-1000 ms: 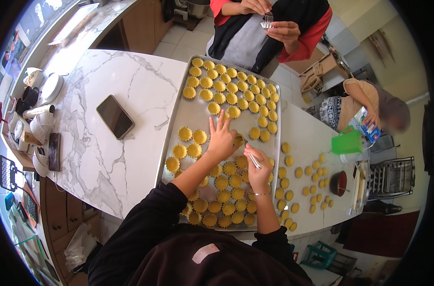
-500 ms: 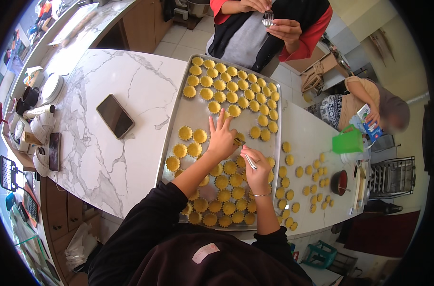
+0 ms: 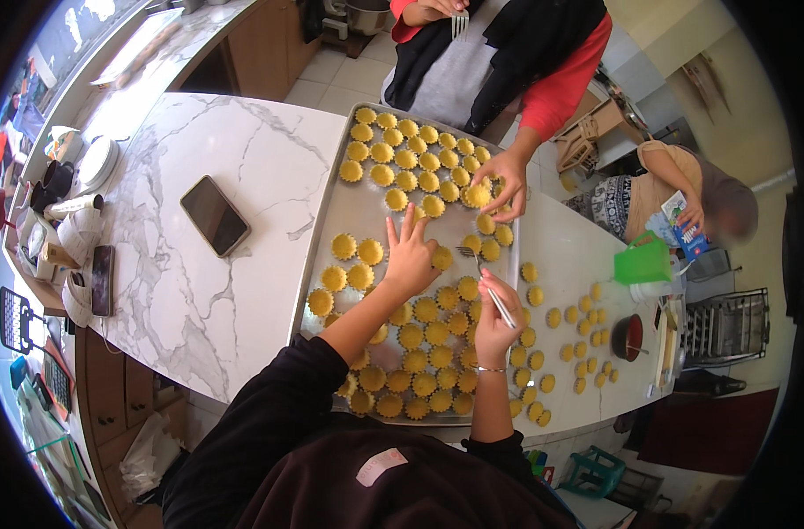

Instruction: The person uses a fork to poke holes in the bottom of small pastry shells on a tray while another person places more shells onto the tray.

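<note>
My left hand (image 3: 411, 263) rests with fingers spread on the metal tray (image 3: 322, 212), its thumb beside a yellow fluted tart shell (image 3: 442, 258). Just right of it, my right hand (image 3: 494, 309) grips a fork (image 3: 501, 304), tines (image 3: 467, 253) over the tray and apart from that shell. Many similar shells (image 3: 424, 385) fill much of the tray. Across from me, a co-worker's hand (image 3: 503, 176) reaches down onto shells at the tray's upper right; their other hand (image 3: 433, 11) holds a fork (image 3: 459, 26).
A phone (image 3: 214, 216) lies on the marble counter (image 3: 216, 326) left of the tray. Loose shells (image 3: 553, 316) sit to the right, near a green jug (image 3: 643, 262) and a bowl (image 3: 627, 338). Another person (image 3: 671, 185) holds a milk carton (image 3: 688, 231). Dishes (image 3: 93, 166) line the left.
My right hand has moved right with the fork, off the shell by my left thumb. The facing co-worker's one hand has lowered onto the tray; the other has lifted back with its fork.
</note>
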{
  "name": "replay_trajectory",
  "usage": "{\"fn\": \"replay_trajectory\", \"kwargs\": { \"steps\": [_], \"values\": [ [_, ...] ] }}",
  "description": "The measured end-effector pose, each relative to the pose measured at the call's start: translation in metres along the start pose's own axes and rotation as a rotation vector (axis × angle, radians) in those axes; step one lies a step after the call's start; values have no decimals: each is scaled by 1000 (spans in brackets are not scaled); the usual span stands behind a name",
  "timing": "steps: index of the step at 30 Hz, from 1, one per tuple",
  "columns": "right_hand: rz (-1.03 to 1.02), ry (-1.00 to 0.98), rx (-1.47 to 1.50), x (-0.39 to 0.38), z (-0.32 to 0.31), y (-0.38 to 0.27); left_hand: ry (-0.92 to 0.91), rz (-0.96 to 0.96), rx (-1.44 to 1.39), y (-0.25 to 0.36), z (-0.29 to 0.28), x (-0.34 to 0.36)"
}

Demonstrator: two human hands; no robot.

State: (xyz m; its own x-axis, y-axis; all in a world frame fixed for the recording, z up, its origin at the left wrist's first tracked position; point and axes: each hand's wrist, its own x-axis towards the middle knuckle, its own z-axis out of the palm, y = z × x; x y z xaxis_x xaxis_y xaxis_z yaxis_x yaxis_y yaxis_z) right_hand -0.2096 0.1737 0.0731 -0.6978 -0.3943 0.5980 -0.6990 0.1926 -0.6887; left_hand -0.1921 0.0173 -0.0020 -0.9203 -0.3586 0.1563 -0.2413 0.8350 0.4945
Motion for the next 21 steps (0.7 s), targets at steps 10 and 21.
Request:
{"fn": "replay_trajectory", "kwargs": {
  "steps": [10, 21],
  "values": [
    [142, 94, 50, -11, -24, -10, 165, 82, -180, 2, 3, -8],
    [195, 135, 67, -14, -25, -7, 397, -254, -2, -65, -21, 22]
  ]
}}
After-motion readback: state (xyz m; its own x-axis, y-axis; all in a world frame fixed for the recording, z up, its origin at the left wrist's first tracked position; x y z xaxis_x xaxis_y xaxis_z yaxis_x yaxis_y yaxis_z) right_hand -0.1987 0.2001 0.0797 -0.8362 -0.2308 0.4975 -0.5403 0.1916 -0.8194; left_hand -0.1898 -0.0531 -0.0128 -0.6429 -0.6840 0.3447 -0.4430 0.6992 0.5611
